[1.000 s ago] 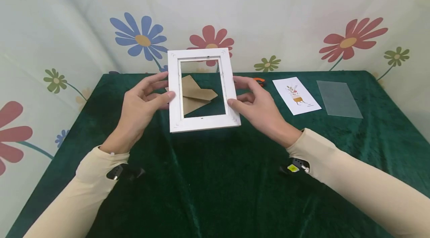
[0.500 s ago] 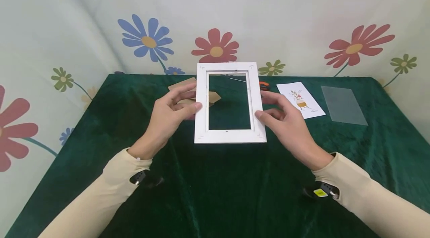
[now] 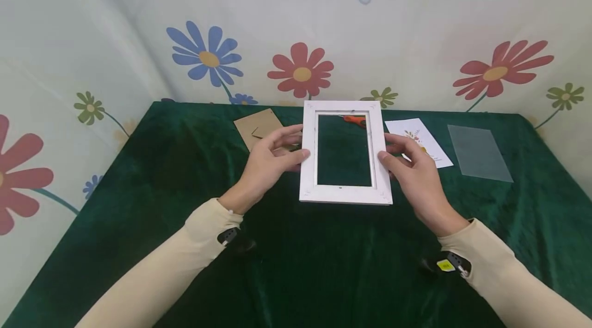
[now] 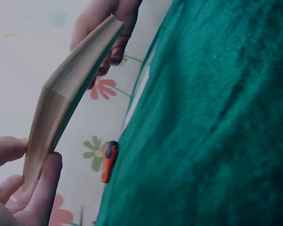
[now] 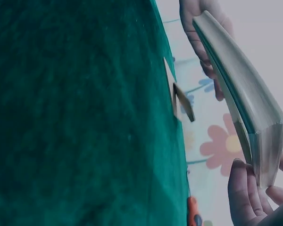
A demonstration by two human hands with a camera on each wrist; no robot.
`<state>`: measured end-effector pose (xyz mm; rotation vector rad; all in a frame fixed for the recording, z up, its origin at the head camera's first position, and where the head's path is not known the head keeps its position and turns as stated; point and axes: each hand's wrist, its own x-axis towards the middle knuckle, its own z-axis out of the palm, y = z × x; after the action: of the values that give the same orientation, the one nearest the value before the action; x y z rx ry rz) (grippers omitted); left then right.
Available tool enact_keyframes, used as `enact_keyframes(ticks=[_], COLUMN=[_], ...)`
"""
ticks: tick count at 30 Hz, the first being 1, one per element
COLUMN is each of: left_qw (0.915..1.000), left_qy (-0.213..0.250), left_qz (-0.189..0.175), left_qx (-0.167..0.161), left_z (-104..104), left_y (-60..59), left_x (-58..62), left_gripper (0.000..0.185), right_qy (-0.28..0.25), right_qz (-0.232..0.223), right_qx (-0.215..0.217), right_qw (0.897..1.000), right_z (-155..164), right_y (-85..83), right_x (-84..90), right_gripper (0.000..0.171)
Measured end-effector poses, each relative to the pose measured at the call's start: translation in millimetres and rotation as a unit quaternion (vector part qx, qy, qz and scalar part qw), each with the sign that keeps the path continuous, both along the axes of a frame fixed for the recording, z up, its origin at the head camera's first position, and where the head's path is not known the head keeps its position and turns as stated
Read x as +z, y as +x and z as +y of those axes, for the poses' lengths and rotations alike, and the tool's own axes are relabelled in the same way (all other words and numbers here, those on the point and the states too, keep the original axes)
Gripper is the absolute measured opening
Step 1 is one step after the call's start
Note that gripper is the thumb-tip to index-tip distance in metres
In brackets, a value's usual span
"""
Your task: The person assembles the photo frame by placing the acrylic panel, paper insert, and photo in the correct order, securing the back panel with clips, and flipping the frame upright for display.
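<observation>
White picture frame (image 3: pixel 344 194) gripped between both hands above green tablecloth (image 3: pixel 296 266)

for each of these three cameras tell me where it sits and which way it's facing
Head: worn on the head, looking forward and down at the white frame above the green cloth; both hands and sleeves show.
Left wrist: beside the left hand, looking along the frame's edge; the right hand's fingers show beyond.
Right wrist: beside the right hand, mirrored; the left hand's fingers show.
Shared: the frame, the cloth, the orange tool.

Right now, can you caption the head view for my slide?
Both hands, left hand and right hand, hold a white picture frame above the green tablecloth.
</observation>
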<state>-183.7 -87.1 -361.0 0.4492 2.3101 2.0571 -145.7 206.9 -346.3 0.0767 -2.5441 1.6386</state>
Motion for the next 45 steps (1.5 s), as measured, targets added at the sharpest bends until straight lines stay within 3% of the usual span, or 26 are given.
enact_keyframes(ticks=[12, 20, 28, 45], left_qw=[0.9990, 0.9965, 0.9934, 0.9925], left_qy=[-0.025, -0.045, -0.056, -0.100], left_qz=[-0.037, -0.070, -0.089, -0.058], left_qx=[-0.007, -0.009, -0.046, -0.040], left_z=[13.3, 8.0, 9.3, 8.8], left_y=[-11.2, -1.6, 3.0, -7.4], left_x=[-11.6, -27.2, -39.8, -39.5], left_gripper=[0.060, 0.065, 0.070, 0.069], right_qy=[0.004, -0.001, 0.000, 0.068], right_qz=[-0.039, -0.083, -0.128, -0.102], right_qx=[-0.004, 0.021, 0.028, 0.056], right_qw=[0.999, 0.996, 0.991, 0.991], right_z=[14.8, 13.6, 18.8, 27.3], right_y=[-11.6, -8.0, -4.8, -18.7], right_x=[-12.0, -28.9, -39.3, -35.8], right_gripper=[0.055, 0.054, 0.055, 0.053])
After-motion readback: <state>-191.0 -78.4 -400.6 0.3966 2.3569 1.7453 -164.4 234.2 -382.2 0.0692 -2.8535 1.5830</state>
